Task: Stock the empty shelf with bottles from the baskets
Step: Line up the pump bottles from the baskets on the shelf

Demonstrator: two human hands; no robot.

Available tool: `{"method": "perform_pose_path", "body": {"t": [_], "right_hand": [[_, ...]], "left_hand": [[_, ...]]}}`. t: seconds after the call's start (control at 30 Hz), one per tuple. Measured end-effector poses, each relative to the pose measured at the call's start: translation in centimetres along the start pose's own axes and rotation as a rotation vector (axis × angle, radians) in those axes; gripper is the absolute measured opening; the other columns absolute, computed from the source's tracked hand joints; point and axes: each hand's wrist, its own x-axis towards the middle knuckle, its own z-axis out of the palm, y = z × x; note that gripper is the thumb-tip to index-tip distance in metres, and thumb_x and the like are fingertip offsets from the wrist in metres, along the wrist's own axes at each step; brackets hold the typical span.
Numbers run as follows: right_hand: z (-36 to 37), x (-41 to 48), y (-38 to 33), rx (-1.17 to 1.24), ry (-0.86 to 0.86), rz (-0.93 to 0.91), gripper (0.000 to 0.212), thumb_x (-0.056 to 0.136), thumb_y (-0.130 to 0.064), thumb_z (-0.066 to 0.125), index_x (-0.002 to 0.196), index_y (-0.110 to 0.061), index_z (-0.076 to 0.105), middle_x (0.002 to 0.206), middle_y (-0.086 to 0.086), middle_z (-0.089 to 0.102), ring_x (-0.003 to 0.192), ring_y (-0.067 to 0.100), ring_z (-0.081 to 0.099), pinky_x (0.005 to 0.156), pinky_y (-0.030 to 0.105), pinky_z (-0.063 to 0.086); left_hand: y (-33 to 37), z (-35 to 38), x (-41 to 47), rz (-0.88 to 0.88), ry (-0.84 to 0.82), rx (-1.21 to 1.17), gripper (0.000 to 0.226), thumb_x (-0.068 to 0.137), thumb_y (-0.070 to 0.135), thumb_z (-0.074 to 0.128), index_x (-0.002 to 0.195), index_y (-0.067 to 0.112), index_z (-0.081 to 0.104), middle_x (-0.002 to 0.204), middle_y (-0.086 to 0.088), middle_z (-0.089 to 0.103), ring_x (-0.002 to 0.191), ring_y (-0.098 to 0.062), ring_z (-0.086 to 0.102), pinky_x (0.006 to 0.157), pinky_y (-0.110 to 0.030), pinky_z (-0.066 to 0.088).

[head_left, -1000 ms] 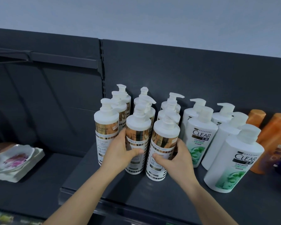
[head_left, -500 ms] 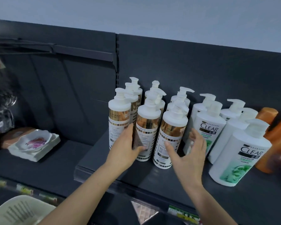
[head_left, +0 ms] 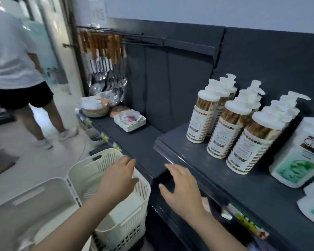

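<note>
Several white pump bottles with gold bands stand in rows on the dark shelf. White and green Clear bottles stand to their right. Two cream perforated baskets sit low at the left, the nearer one under my left hand and the other beside it. My left hand hovers over the nearer basket's rim, fingers apart, holding nothing. In front of the shelf edge, my right hand is spread and empty. Both hands are away from the bottles.
A lower shelf section to the left carries a white dish on a box, stacked plates and bowls. Wooden-handled utensils hang above them. A person in a white shirt walks in the aisle at far left.
Both hands let go of the gold-banded bottles and drew back and down toward the baskets. My view swung left and down, bringing the baskets and the aisle into sight.
</note>
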Motion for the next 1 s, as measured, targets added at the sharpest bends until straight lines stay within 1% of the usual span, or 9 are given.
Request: {"method": "perform_pose_path", "body": {"t": [0.07, 0.17, 0.3, 0.4, 0.53, 0.63, 0.8, 0.93, 1.0], "right_hand": [[2.2, 0.2, -2.0, -0.029, -0.18, -0.063, 0.064, 0.09, -0.044, 0.055, 0.148, -0.022, 0.039, 0.149, -0.007, 0.041, 0.139, 0.015, 0.035, 0.114, 0.031, 0.03], [5.5, 0.6, -5.3, -0.055, -0.346, -0.137, 0.064, 0.093, -0.045, 0.054, 0.149, -0.023, 0.034, 0.152, -0.007, 0.037, 0.139, 0.016, 0.032, 0.115, 0.03, 0.026], [9.7, 0.9, -9.3, -0.067, -0.486, -0.222, 0.06, 0.093, -0.04, 0.053, 0.148, -0.022, 0.036, 0.15, -0.004, 0.04, 0.138, 0.018, 0.033, 0.114, 0.032, 0.029], [12.8, 0.9, -12.0, -0.071, -0.587, -0.245, 0.053, 0.091, -0.034, 0.053, 0.142, -0.019, 0.044, 0.144, -0.001, 0.046, 0.133, 0.021, 0.038, 0.111, 0.034, 0.034], [16.8, 0.9, -15.3, -0.09, -0.691, -0.294, 0.055, 0.091, -0.04, 0.054, 0.142, -0.019, 0.044, 0.14, 0.001, 0.049, 0.131, 0.022, 0.041, 0.108, 0.035, 0.038], [20.0, 1.0, -17.4, -0.081, -0.779, -0.295, 0.06, 0.091, -0.04, 0.054, 0.147, -0.02, 0.04, 0.145, -0.001, 0.046, 0.136, 0.021, 0.038, 0.11, 0.032, 0.034], [25.3, 1.9, -20.4, -0.111, -0.897, -0.26, 0.058, 0.091, -0.043, 0.055, 0.144, -0.022, 0.043, 0.144, 0.0, 0.047, 0.136, 0.021, 0.039, 0.109, 0.032, 0.034], [29.3, 3.0, -22.3, -0.119, -0.956, -0.23, 0.058, 0.092, -0.045, 0.055, 0.144, -0.021, 0.044, 0.144, 0.002, 0.048, 0.136, 0.021, 0.04, 0.11, 0.032, 0.034], [31.3, 3.4, -22.9, -0.114, -0.992, -0.216, 0.058, 0.092, -0.044, 0.055, 0.144, -0.019, 0.045, 0.144, 0.003, 0.049, 0.135, 0.022, 0.041, 0.109, 0.031, 0.034]], "left_hand": [[-3.0, 0.2, -2.3, -0.091, -0.032, 0.078, 0.057, 0.091, 0.044, 0.055, 0.14, 0.018, 0.041, 0.142, 0.002, 0.044, 0.131, -0.019, 0.04, 0.104, -0.032, 0.035], [-7.5, 0.9, -5.7, -0.226, -0.09, 0.117, 0.053, 0.091, 0.042, 0.056, 0.136, 0.017, 0.044, 0.137, -0.001, 0.047, 0.13, -0.022, 0.041, 0.103, -0.034, 0.036], [-12.7, 2.3, -10.1, -0.4, -0.136, 0.122, 0.051, 0.091, 0.044, 0.055, 0.133, 0.019, 0.044, 0.134, 0.0, 0.048, 0.126, -0.022, 0.045, 0.098, -0.034, 0.042], [-15.5, 3.3, -12.6, -0.499, -0.174, 0.118, 0.041, 0.092, 0.043, 0.055, 0.123, 0.018, 0.047, 0.125, 0.0, 0.052, 0.119, -0.022, 0.049, 0.089, -0.034, 0.042], [-19.4, 5.1, -14.9, -0.575, -0.243, 0.084, 0.036, 0.09, 0.04, 0.059, 0.114, 0.015, 0.05, 0.119, -0.005, 0.055, 0.114, -0.025, 0.05, 0.091, -0.036, 0.043], [-22.3, 6.9, -16.3, -0.619, -0.285, 0.025, 0.037, 0.09, 0.036, 0.058, 0.118, 0.013, 0.049, 0.125, -0.007, 0.052, 0.119, -0.026, 0.047, 0.097, -0.035, 0.039], [-25.6, 10.1, -17.9, -0.714, -0.367, -0.059, 0.044, 0.091, 0.037, 0.057, 0.127, 0.014, 0.047, 0.131, -0.005, 0.051, 0.124, -0.024, 0.047, 0.096, -0.035, 0.04], [-27.3, 13.0, -18.4, -0.744, -0.409, -0.096, 0.061, 0.095, 0.033, 0.051, 0.146, 0.007, 0.03, 0.149, -0.012, 0.035, 0.137, -0.027, 0.034, 0.107, -0.035, 0.032], [-27.8, 14.5, -18.7, -0.803, -0.436, -0.137, 0.063, 0.095, 0.028, 0.051, 0.148, 0.006, 0.026, 0.152, -0.014, 0.03, 0.14, -0.03, 0.03, 0.109, -0.035, 0.03]]}}
